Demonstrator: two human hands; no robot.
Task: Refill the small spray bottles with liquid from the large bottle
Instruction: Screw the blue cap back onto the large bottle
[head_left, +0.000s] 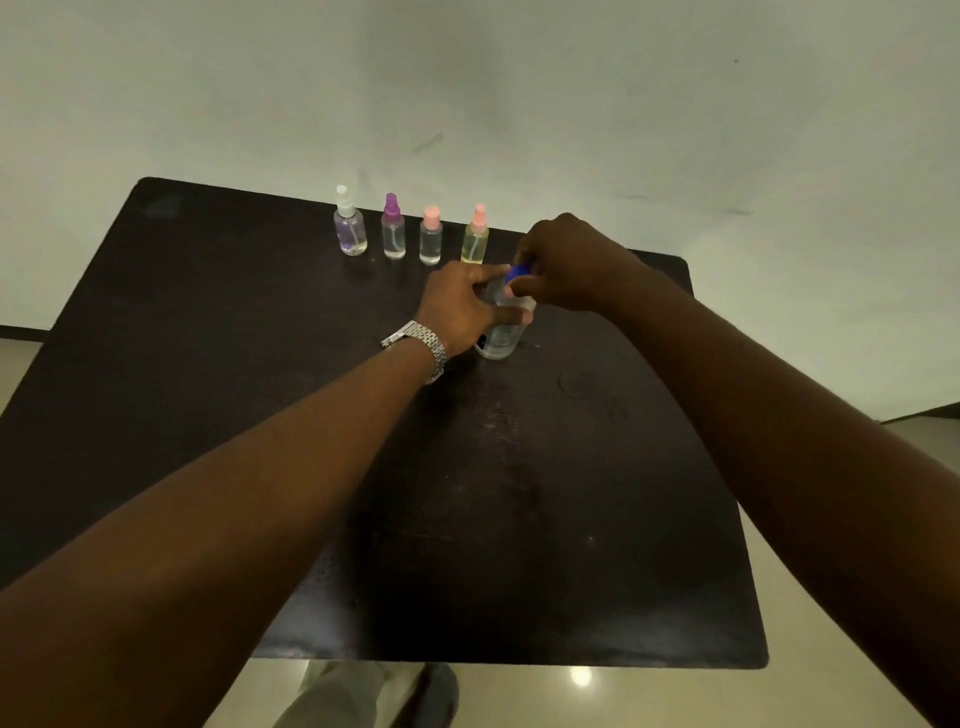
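The large bottle (500, 332) is steadied upright on the counter (208, 364) by the left hand (467, 306), grip wrapped round it; its blue cap (518, 272) is pinched by the right hand (566, 265). Uncapping is judged underway. Behind it, four small spray bottles (395, 234) stand capped; one must be opened next.

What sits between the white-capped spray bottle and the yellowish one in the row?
Head view: two small bottles stand between the white-capped spray bottle and the yellowish bottle: the purple-capped bottle, then the pink-capped bottle. All upright, apart.

Both bare arms reached forward, nearly straight. The left hand (465, 306) curled in a sideways grasp; the right hand (563, 265) pinched thumb and fingertips together above it.
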